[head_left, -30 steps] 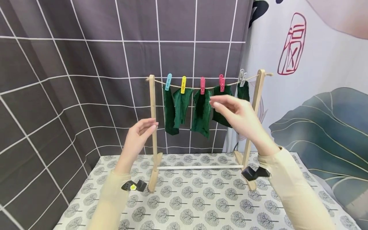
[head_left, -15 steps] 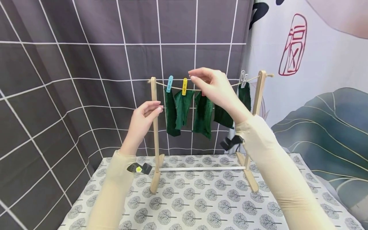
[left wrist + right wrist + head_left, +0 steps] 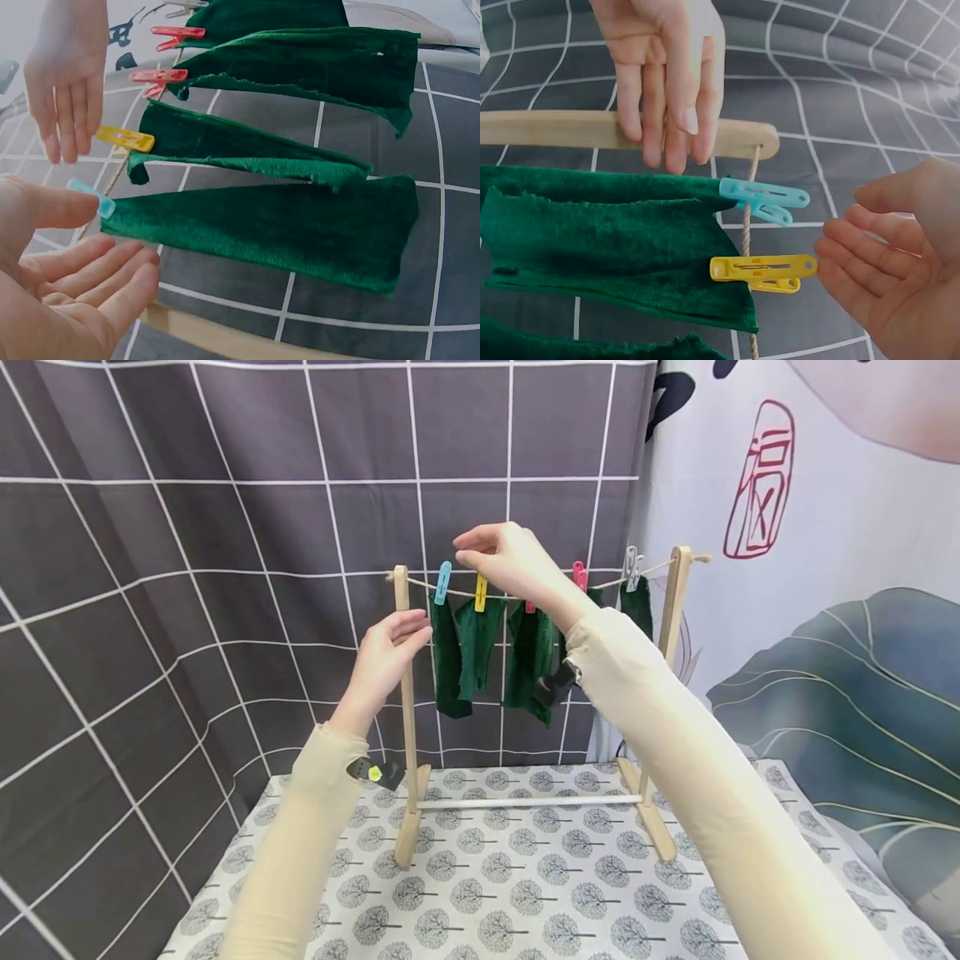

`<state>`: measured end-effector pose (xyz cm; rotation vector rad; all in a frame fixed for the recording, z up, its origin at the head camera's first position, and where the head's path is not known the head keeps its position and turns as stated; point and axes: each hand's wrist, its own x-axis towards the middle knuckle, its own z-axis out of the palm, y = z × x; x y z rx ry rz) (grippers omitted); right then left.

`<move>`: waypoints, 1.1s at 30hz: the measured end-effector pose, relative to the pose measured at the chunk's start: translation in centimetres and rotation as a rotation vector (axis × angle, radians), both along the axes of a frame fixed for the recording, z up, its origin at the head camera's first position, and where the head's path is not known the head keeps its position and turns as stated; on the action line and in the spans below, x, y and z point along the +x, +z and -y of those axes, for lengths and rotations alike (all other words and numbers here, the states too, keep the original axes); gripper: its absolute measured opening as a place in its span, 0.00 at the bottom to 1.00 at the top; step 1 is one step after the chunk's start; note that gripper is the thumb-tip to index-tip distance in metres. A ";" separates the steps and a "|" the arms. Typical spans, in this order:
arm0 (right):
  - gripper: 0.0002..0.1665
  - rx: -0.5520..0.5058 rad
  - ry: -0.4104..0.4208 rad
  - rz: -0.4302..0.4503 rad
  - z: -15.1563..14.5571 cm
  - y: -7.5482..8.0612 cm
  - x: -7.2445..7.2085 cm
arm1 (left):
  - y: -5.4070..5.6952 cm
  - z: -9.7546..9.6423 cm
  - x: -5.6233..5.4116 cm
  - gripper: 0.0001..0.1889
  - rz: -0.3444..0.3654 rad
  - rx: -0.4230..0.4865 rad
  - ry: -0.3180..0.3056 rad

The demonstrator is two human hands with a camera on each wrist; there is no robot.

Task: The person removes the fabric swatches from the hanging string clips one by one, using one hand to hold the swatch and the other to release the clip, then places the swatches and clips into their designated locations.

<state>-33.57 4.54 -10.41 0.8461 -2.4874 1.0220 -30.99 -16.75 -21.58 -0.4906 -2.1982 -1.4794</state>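
My left hand (image 3: 390,652) hovers beside the left post, its thumb and fingers apart and nothing between them. In the left wrist view it is just below the light blue clothespin (image 3: 97,201), which pins a dark green cloth (image 3: 285,232) to the line. My right hand (image 3: 510,560) is raised above the line, also holding nothing. Its slightly bent fingers are close to the handle end of the yellow clothespin (image 3: 765,268) in the right wrist view. That clothespin pins another green cloth (image 3: 607,247). A red clothespin (image 3: 580,575) shows behind my right forearm; another is partly hidden.
A twine line (image 3: 423,583) runs between the wooden posts (image 3: 407,718) of a small drying rack. A white clothespin (image 3: 632,568) holds a cloth near the right post. A white rod (image 3: 525,801) joins the rack's feet. Tree-print cloth (image 3: 495,893) covers the table; a grey checked curtain (image 3: 360,527) hangs behind.
My right hand has moved left and up, from before the red clothespins to above the yellow one. My left hand has risen towards the blue clothespin. The cloths and clothespins stay on the line.
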 end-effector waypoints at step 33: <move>0.26 0.044 0.063 0.174 1.6 -0.8 -2.1 | -0.2 -2.3 -0.8 0.21 0.088 0.170 0.028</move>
